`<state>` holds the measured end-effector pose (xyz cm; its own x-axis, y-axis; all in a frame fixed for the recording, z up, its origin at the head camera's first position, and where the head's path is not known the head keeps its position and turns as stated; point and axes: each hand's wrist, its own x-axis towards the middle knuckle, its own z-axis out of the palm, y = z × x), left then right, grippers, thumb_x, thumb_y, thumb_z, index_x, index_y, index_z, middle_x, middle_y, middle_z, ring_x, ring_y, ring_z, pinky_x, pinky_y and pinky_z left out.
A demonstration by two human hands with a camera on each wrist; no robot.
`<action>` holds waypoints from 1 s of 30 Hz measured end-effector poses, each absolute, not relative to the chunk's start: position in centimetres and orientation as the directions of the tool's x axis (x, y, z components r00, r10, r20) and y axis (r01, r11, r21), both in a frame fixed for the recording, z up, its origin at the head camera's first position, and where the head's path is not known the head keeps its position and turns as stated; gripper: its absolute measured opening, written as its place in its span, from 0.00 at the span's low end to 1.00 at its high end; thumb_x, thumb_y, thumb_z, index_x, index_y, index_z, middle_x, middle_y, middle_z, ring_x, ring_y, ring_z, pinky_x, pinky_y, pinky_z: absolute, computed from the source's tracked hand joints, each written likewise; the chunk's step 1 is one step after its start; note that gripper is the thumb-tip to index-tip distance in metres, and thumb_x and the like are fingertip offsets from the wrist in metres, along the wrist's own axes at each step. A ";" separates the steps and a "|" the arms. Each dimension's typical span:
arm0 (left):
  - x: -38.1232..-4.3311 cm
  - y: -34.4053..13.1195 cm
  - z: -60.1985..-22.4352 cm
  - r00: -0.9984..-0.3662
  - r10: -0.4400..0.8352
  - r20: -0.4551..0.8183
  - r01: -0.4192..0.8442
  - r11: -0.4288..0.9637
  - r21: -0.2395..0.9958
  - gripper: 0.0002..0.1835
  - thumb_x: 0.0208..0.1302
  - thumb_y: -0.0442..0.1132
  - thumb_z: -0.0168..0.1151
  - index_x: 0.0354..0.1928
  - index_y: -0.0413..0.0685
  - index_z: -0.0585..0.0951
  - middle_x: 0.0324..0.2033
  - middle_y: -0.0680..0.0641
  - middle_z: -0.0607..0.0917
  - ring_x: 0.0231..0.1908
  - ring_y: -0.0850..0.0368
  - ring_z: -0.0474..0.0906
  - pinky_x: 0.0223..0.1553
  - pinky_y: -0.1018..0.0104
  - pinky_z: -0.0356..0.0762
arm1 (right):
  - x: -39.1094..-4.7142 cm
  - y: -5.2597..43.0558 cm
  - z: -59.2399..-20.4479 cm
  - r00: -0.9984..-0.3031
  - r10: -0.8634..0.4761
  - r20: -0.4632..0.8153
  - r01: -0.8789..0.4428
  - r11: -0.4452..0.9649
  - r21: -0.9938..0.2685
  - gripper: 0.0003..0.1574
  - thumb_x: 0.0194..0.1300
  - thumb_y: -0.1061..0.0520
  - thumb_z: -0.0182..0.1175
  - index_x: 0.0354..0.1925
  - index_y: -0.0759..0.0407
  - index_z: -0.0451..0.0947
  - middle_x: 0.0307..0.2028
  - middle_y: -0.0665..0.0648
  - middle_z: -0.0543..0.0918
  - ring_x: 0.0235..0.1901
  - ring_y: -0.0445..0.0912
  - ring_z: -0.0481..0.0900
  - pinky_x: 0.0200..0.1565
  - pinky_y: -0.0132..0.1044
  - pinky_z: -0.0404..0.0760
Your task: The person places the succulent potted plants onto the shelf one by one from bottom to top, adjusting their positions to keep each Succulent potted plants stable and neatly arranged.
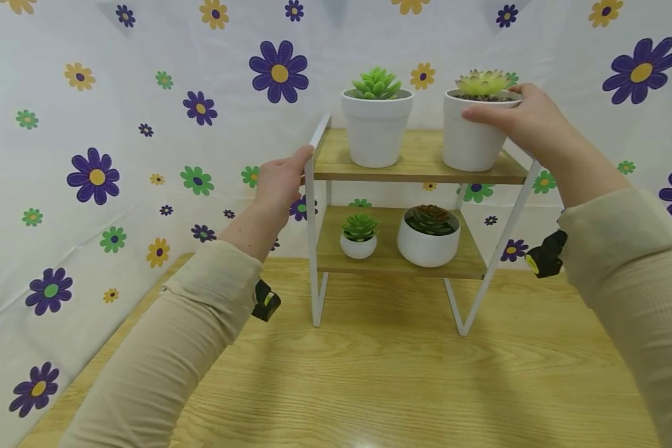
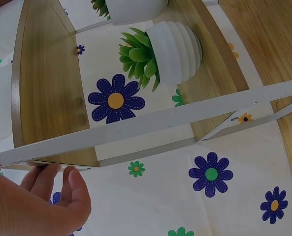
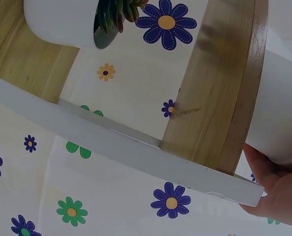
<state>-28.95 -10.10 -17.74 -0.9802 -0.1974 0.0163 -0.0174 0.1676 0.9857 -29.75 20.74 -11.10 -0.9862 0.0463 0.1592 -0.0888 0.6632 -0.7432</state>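
Note:
A two-tier plant shelf [image 1: 420, 178] with wooden boards and a white metal frame stands on the table. My left hand [image 1: 280, 180] grips its upper left corner; in the left wrist view, curled fingers [image 2: 46, 179] reach under the top board. On the right of the top tier, my right hand [image 1: 540, 121] holds a white pot with a yellow-green succulent [image 1: 473, 143], thumb in front and fingers behind the rim. Beside it on the left stands another white potted succulent [image 1: 376, 134]. In the right wrist view only part of the right hand [image 3: 278, 191] shows.
Below, the lower tier bears a small potted succulent [image 1: 359, 247] and a wider white pot with a dark succulent [image 1: 427, 249]. The wooden table [image 1: 369, 373] extends in front of the shelf. A flower-patterned white cloth [image 1: 129, 155] hangs behind and to the left.

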 end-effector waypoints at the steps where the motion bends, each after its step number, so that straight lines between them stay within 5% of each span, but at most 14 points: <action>1: -28.9 -10.1 -17.7 -0.980 -0.198 0.018 -0.016 0.166 0.986 0.28 0.64 0.58 0.52 0.60 0.49 0.74 0.62 0.49 0.72 0.63 0.54 0.67 0.63 0.59 0.64 | -29.8 20.7 -11.1 -0.986 0.047 0.159 -0.088 0.663 -0.744 0.67 0.56 0.29 0.55 0.73 0.60 0.30 0.72 0.64 0.45 0.71 0.61 0.46 0.68 0.59 0.48; 25: -29.1 -9.7 -17.9 -0.979 -0.204 0.008 -0.029 0.180 0.983 0.29 0.65 0.59 0.50 0.61 0.49 0.72 0.63 0.49 0.71 0.63 0.54 0.66 0.63 0.58 0.65 | -30.5 20.8 -11.3 -0.989 0.046 0.138 -0.075 0.646 -0.760 0.69 0.55 0.28 0.55 0.73 0.58 0.29 0.73 0.64 0.43 0.71 0.61 0.44 0.68 0.61 0.45; 30: -29.2 -9.7 -18.3 -0.974 -0.224 0.027 -0.014 0.180 0.983 0.29 0.65 0.60 0.50 0.59 0.49 0.74 0.61 0.50 0.72 0.63 0.55 0.64 0.65 0.57 0.62 | -30.4 20.9 -11.7 -0.989 0.065 0.131 -0.060 0.635 -0.770 0.70 0.54 0.26 0.53 0.71 0.51 0.19 0.73 0.63 0.36 0.72 0.60 0.38 0.68 0.60 0.42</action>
<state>-29.16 -9.67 -18.31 -0.9743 -0.2235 0.0271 -0.0140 0.1804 0.9835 -30.36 20.86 -11.65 -0.9893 0.0647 0.1310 -0.0605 0.6350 -0.7702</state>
